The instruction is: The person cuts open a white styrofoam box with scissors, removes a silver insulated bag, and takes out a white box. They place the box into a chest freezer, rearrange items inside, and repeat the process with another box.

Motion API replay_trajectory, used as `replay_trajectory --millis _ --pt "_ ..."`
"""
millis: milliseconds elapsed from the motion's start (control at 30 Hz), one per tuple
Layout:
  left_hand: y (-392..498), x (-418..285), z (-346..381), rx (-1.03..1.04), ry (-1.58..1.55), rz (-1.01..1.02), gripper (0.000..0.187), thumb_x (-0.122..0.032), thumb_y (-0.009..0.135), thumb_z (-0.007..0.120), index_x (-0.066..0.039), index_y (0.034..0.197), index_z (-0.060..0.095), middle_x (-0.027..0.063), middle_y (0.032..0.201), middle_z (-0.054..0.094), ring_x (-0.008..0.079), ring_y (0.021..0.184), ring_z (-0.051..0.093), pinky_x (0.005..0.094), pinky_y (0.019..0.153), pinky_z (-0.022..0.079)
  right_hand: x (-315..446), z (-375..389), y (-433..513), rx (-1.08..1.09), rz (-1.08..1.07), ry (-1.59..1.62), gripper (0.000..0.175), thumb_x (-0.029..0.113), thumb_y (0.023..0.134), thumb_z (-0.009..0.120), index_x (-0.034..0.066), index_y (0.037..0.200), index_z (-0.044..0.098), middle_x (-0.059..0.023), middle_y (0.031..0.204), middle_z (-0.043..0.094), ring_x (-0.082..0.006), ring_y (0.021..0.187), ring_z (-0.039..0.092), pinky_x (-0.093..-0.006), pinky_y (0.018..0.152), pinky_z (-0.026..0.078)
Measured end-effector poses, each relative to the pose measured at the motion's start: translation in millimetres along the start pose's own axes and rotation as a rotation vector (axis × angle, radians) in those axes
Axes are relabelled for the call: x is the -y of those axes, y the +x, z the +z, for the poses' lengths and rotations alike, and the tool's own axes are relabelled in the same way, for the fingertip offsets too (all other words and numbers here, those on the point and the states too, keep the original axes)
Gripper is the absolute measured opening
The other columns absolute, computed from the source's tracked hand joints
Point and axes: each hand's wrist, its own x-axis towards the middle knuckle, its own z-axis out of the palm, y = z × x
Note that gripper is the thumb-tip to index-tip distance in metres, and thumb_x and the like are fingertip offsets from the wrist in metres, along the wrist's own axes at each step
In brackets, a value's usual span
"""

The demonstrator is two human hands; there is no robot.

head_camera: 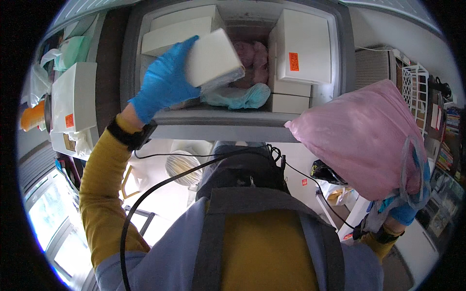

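Note:
My left hand (169, 80), in a blue glove, grips a small white box (214, 58) with clear plastic on its near side. The box is held tilted over an open chest freezer (204, 118) with a grey rim. Under it a light-blue plastic bag (244, 96) lies near the front wall, with pink bagged contents (251, 60) farther back. At far right, my gloved right hand (404, 212) holds a full pink plastic bag (360, 134) by its gathered end. The bag partly covers that hand and overlaps the freezer's front right corner.
White boxes (304, 45) are stacked on the freezer's right side, and more white boxes (178, 34) on its left. A white box (74, 98) stands on the surface beyond the left rim. A black cable (174, 178) crosses before my body. A white wire basket (415, 94) is at right.

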Motion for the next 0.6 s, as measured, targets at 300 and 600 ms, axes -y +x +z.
replay_trajectory --millis 300,600 --pt "47.1 18.6 118.9 0.122 0.016 0.14 0.089 -0.025 0.06 0.081 -0.006 0.137 0.04 0.0209 0.114 0.058 0.0366 0.101 0.061 0.0449 0.088 0.051 -5.3 -18.8 -33.2 -0.053 0.137 0.31 0.052 0.035 0.1 0.043 0.0043 0.142 0.036 -0.0144 0.141 0.044 -0.0274 0.127 0.045 -0.0424 0.106 0.039" --pt "80.1 1.1 141.6 0.129 -0.082 -0.02 0.088 -0.027 0.062 0.079 -0.003 0.136 0.038 0.0224 0.114 0.057 0.0384 0.103 0.06 0.045 0.089 0.05 26.7 -8.4 -65.0 -0.069 0.08 -0.364 0.053 0.036 0.097 0.043 0.0023 0.138 0.04 -0.0164 0.138 0.047 -0.0303 0.124 0.048 -0.0446 0.105 0.039"
